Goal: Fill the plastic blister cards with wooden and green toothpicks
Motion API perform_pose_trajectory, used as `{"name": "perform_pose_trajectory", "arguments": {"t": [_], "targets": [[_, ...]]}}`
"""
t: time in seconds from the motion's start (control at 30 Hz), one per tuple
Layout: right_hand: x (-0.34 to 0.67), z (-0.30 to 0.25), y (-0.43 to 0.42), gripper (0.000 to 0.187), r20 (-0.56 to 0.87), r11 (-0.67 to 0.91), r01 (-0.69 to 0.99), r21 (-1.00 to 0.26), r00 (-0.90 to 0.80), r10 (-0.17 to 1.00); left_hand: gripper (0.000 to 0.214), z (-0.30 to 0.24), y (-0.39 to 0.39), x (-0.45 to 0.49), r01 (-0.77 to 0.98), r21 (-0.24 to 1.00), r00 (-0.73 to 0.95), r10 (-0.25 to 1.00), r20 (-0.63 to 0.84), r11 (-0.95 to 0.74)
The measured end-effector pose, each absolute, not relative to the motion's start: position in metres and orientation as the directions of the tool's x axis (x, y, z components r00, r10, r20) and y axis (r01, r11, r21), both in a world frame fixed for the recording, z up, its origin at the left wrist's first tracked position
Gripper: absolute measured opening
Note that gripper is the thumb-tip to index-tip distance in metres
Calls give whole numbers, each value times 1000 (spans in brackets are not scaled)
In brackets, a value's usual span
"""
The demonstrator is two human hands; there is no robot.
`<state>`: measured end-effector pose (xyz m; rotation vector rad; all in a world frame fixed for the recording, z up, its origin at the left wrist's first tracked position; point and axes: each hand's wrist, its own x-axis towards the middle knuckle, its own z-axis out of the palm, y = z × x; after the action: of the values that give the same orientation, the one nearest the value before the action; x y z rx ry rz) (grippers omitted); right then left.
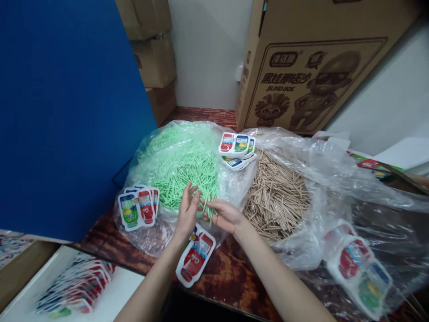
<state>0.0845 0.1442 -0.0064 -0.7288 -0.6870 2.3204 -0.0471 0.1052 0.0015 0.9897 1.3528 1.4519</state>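
A large heap of thin green sticks (187, 165) lies in a clear plastic bag in the middle of the head view. My right hand (225, 215) is at the heap's front right edge, its fingers closed on a few green sticks (210, 210). Beside it, my left hand (188, 212) has its fingers apart at the front of the heap and holds nothing that I can see. Below my hands a drink-shaped printed pack (197, 257) with a red cola picture lies on the table, its top partly covered by my left hand.
Brown sticks (278, 197) fill another plastic bag at right. Printed packs lie left (139, 208), behind (236, 147) and lower right (360, 268). A white box (130, 281) holds several more packs. A blue panel (67, 112) stands left, a cardboard box (311, 67) back right.
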Motion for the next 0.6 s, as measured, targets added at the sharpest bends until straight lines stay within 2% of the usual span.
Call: {"name": "perform_pose_trajectory", "arguments": {"t": [0.1,0.23,0.4,0.5,0.6], "targets": [[91,-2,127,21,-309,-734,-365,-573,-733,606,53,5,128,-37,-272,956,-155,975,-160,113],[103,-1,117,15,-332,-765,-327,-554,-756,564,46,4,131,-28,-298,937,-4,982,-190,180],[112,-18,96,28,-359,-740,-279,-612,-736,574,30,2,109,-17,-203,961,68,982,-175,185],[115,-25,78,28,-337,-708,-275,-650,-731,594,21,4,93,-11,-58,987,142,980,-140,150],[120,-22,62,28,-337,-665,-236,-708,-715,613,24,10,80,-11,103,992,296,950,-97,69]]}}
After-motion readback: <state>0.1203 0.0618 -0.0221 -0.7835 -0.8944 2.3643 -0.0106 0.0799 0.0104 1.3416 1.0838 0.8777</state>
